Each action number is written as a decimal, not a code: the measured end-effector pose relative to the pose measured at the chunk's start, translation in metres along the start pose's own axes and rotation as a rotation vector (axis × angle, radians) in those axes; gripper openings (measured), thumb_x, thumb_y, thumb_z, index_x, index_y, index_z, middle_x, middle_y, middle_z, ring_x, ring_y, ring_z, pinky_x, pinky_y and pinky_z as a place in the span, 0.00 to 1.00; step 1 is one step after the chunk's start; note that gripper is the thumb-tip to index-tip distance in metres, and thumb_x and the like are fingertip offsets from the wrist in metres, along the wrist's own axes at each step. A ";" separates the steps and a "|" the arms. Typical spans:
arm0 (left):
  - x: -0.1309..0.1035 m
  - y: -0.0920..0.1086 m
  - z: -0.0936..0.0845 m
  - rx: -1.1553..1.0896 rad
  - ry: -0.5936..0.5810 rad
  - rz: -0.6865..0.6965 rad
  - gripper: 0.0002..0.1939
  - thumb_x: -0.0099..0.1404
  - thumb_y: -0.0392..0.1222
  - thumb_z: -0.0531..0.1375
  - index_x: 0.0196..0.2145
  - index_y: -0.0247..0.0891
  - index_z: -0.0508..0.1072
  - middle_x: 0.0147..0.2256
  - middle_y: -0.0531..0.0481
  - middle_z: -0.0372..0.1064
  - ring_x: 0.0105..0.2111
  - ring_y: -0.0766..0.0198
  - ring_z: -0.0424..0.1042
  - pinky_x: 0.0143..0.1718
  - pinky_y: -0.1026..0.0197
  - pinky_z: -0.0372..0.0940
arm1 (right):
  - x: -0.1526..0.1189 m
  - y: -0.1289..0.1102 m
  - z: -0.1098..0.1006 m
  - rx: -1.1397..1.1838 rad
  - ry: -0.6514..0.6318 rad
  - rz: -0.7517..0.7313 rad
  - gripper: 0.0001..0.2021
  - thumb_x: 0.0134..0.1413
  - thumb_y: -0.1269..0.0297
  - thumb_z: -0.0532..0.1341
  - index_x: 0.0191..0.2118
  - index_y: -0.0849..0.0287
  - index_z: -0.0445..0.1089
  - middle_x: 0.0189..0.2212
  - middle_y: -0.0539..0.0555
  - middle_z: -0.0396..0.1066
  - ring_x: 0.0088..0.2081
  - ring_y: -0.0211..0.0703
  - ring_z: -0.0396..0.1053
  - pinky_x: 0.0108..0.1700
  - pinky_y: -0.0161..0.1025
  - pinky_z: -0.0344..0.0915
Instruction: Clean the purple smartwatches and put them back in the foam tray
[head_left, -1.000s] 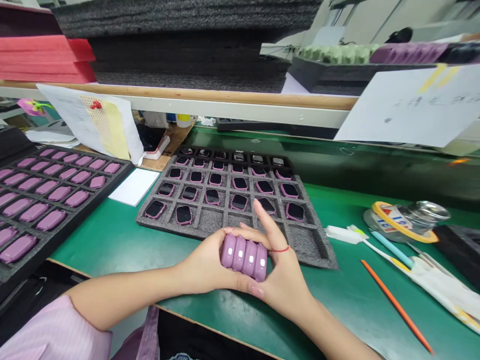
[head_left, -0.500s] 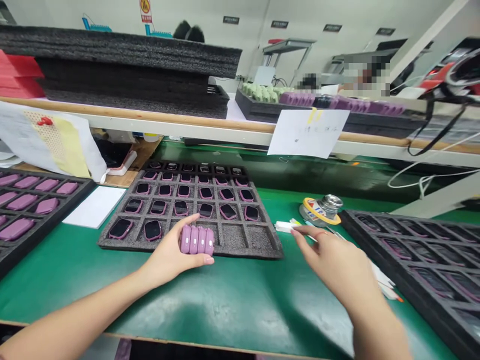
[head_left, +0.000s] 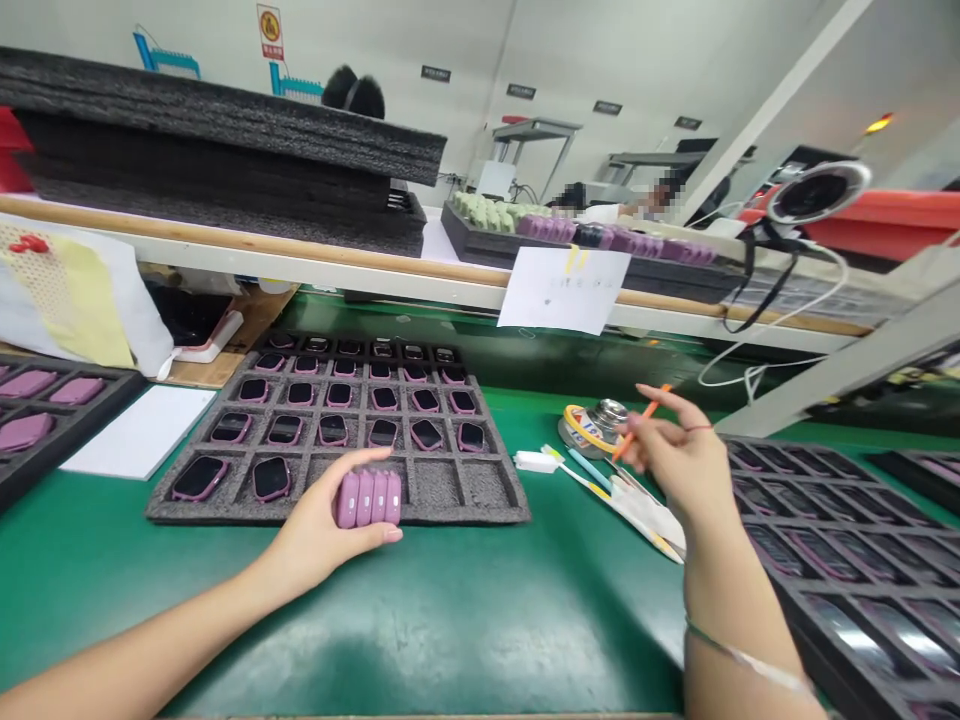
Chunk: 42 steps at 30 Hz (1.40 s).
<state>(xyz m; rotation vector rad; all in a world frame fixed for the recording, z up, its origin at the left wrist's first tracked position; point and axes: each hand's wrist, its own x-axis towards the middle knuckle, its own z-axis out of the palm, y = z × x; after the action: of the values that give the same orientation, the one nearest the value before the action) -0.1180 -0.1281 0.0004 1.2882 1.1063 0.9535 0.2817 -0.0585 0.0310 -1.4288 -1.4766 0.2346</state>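
My left hand [head_left: 315, 530] is closed around a row of several purple watch cases [head_left: 369, 498] at the front edge of a dark foam tray [head_left: 491, 480]. Purple-rimmed watches with black screens [head_left: 271, 478] lie in many of the tray's compartments. My right hand [head_left: 682, 460] is raised on the right and pinches a thin orange stick [head_left: 649, 409], held at a slant. Just behind its fingers stands a metal-topped bottle [head_left: 611, 412] with a yellow ring [head_left: 583, 436] around it. Below that hand lie a white toothbrush [head_left: 626, 515] and other slender tools.
Another foam tray [head_left: 806, 615] with watches stands at the right, and one with purple cases [head_left: 26, 432] at the left. A white pad [head_left: 139, 430] lies between trays. Above runs a shelf [head_left: 465, 285] with stacked black foam [head_left: 225, 150] and a hanging paper [head_left: 562, 290].
My right hand has lifted away from the table tools, up and to the right, and now holds the orange stick. My left hand still grips the watch cases. The view has shifted right.
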 end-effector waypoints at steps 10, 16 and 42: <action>0.000 -0.001 0.008 0.004 0.027 -0.051 0.30 0.49 0.41 0.74 0.49 0.40 0.68 0.50 0.42 0.74 0.50 0.48 0.76 0.56 0.43 0.66 | 0.017 0.022 0.014 0.146 0.254 0.220 0.19 0.60 0.43 0.57 0.26 0.52 0.65 0.18 0.53 0.69 0.21 0.45 0.73 0.26 0.41 0.72; 0.000 0.001 0.009 -0.026 0.040 -0.028 0.32 0.45 0.40 0.76 0.46 0.39 0.70 0.47 0.42 0.75 0.46 0.49 0.76 0.55 0.44 0.65 | 0.023 0.020 0.018 -0.220 0.268 0.349 0.20 0.58 0.56 0.58 0.16 0.51 0.64 0.12 0.53 0.61 0.14 0.41 0.58 0.23 0.46 0.57; 0.001 0.002 0.008 -0.015 0.038 -0.033 0.29 0.46 0.42 0.75 0.44 0.39 0.69 0.40 0.50 0.74 0.42 0.56 0.73 0.49 0.54 0.66 | -0.101 -0.113 0.149 0.674 -0.596 -0.354 0.08 0.70 0.67 0.51 0.37 0.54 0.62 0.26 0.49 0.68 0.28 0.37 0.70 0.28 0.35 0.68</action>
<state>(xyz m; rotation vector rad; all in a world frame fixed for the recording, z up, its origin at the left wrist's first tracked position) -0.1096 -0.1288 0.0017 1.2403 1.1441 0.9630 0.0768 -0.1004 -0.0070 -0.5537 -1.8477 0.8956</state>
